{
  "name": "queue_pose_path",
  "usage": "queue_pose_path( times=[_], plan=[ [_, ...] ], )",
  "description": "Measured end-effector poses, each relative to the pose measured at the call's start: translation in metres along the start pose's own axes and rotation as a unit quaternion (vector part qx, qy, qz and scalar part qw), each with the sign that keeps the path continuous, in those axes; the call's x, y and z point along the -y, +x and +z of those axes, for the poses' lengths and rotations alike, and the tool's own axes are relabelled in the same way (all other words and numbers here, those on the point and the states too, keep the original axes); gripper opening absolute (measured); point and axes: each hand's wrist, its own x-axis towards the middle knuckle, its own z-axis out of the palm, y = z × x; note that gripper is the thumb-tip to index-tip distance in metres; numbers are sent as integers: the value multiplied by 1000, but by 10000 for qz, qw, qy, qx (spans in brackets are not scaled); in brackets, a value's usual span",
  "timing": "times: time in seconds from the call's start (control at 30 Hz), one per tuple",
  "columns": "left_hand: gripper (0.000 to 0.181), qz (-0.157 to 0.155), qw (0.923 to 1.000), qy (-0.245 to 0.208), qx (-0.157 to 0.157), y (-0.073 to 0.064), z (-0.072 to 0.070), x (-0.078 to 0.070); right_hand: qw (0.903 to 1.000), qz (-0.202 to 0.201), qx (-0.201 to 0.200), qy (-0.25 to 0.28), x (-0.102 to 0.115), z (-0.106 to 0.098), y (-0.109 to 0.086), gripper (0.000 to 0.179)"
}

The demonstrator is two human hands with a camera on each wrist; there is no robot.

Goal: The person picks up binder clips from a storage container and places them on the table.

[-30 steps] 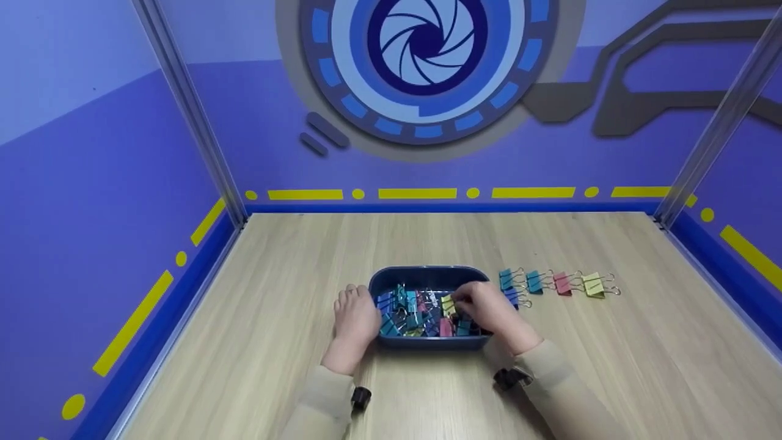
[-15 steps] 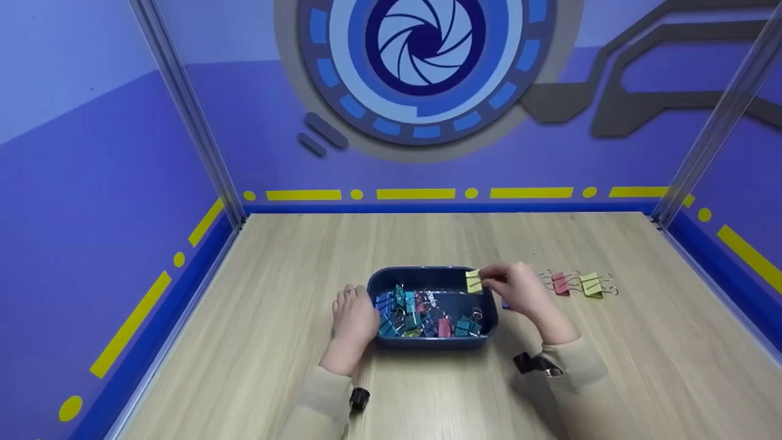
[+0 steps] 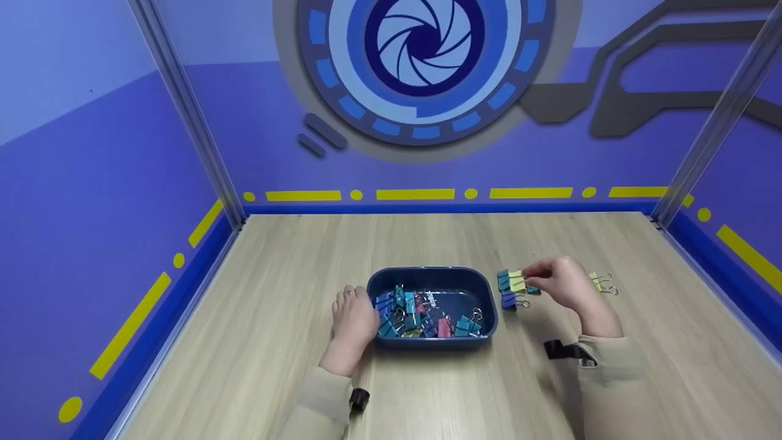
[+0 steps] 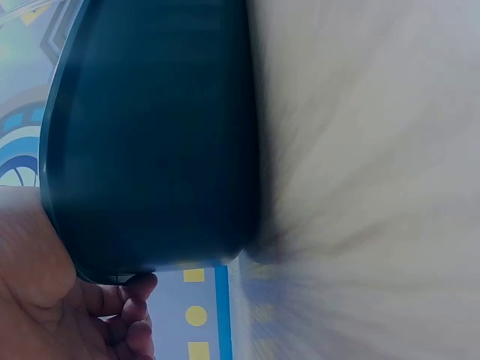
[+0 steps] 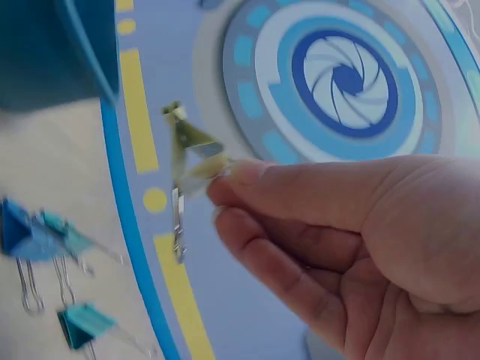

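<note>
My right hand (image 3: 565, 286) pinches a yellow binder clip (image 3: 517, 280) by its wire handle, thumb against the fingers. In the right wrist view this clip (image 5: 187, 139) hangs above the table. Behind it in the head view are a teal clip (image 3: 503, 280) and a blue clip (image 3: 509, 300) on the table; another teal clip is mostly hidden by the hand. My left hand (image 3: 356, 315) holds the left side of a dark blue box (image 3: 434, 343), its fingers (image 4: 135, 311) bent near the rim and its thumb tip hidden. Inside lie several mixed clips, including a pink one (image 3: 445, 327).
A yellow clip (image 3: 602, 283) lies farther right, partly behind my right hand. The wooden table (image 3: 293, 256) ends at a purple back wall (image 3: 256, 134), with side walls left and right.
My right hand has lifted the yellow clip out of the box and carried it right, over the clips on the table. My left hand has stayed at the box.
</note>
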Motion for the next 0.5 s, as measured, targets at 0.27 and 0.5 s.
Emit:
queue_pose_path(
  times=[0.27, 0.5],
  plan=[
    [34, 128, 9998, 20, -124, -1, -1, 0, 9977, 511, 363, -278, -31, -8, -2, 16],
    [34, 75, 9999, 43, -112, -2, 0, 0, 9937, 884, 627, -277, -51, -2, -1, 16]
  ],
)
